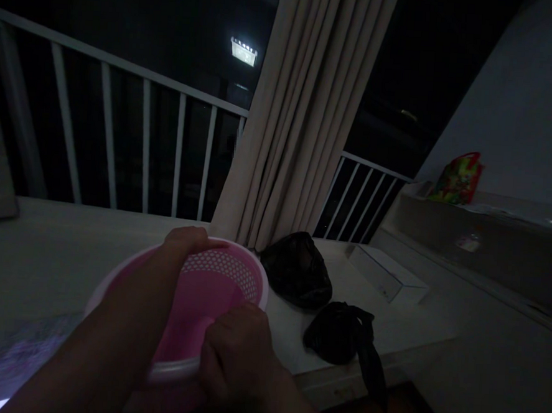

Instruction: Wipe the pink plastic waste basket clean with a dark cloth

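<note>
A pink plastic basket (189,313) with a pale rim and a band of small holes is tilted toward me, its inside showing bare pink. My left hand (189,242) reaches across the opening and grips the far rim, the forearm covering part of the left side. On the near right rim, my right hand (239,347) is closed with the fingers curled over the edge. Just right of the basket lies a black plastic bag (297,270) with its mouth spread. A second black bag (338,332), bunched and knotted, sits nearer the ledge's front edge, one end hanging over.
Behind the pale ledge (286,344) hang a beige curtain (305,108) and a white railing (145,117) before dark windows. A white box (388,276) rests at the right, below a shelf with a red-green bag (460,179). Purple patterned cloth (23,365) lies lower left.
</note>
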A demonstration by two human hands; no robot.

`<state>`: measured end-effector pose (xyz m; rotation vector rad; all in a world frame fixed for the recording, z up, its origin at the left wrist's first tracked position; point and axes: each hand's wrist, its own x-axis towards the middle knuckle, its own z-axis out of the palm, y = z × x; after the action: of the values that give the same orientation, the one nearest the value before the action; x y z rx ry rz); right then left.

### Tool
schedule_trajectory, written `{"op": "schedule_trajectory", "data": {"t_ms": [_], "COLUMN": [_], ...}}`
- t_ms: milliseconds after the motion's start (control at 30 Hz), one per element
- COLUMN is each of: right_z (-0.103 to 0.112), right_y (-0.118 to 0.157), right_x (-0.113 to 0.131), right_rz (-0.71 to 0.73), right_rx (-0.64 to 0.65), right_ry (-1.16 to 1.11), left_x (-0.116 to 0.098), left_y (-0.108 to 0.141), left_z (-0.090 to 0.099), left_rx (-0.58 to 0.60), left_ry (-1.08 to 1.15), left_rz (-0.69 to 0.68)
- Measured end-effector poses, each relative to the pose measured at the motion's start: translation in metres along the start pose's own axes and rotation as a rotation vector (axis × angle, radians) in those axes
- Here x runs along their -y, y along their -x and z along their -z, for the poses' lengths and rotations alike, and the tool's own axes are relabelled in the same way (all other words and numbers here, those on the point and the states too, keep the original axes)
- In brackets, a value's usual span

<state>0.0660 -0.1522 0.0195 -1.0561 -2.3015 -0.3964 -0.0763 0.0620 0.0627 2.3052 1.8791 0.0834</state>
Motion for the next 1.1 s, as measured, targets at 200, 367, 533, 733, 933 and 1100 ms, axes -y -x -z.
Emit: {"op": "schedule_trajectory", "data": {"t_ms": [200, 367, 533, 733, 933, 1100], "right_z": [0.012, 0.002, -0.008, 0.0, -0.004, -0.014], "right_y": [-0.001, -0.004, -0.007, 0.002, 0.0, -0.008], "right_x": [-0.03, 0.008, 0.031, -0.021, -0.009, 0.038], "right_rz": [-0.035, -0.072, -0.147, -0.011, -0.085, -0.2], "right_rx": [0.078, 0.01, -0.084, -0.175, -0.235, -0.231], "right_ry": [0.052, 0.049, 0.048, -0.064, -0.023, 0.013], "left_x": [0.001, -0.001, 0.001, 0.005, 0.003, 0.004], "left_y": [0.001, 0.0, -0.003, -0.004, -0.004, -0.011], "left_z": [0.002, 0.002, 0.0, -0.001, 0.0, -0.003], "left_rx": [0.038, 0.032, -0.018, 0.025, 0.02, 0.012], "left_ry": [0.004, 0.015, 0.027, -0.009, 0.008, -0.005], "left_rz": [0.024, 0.014, -0.005, 0.005, 0.013, -0.002]}}
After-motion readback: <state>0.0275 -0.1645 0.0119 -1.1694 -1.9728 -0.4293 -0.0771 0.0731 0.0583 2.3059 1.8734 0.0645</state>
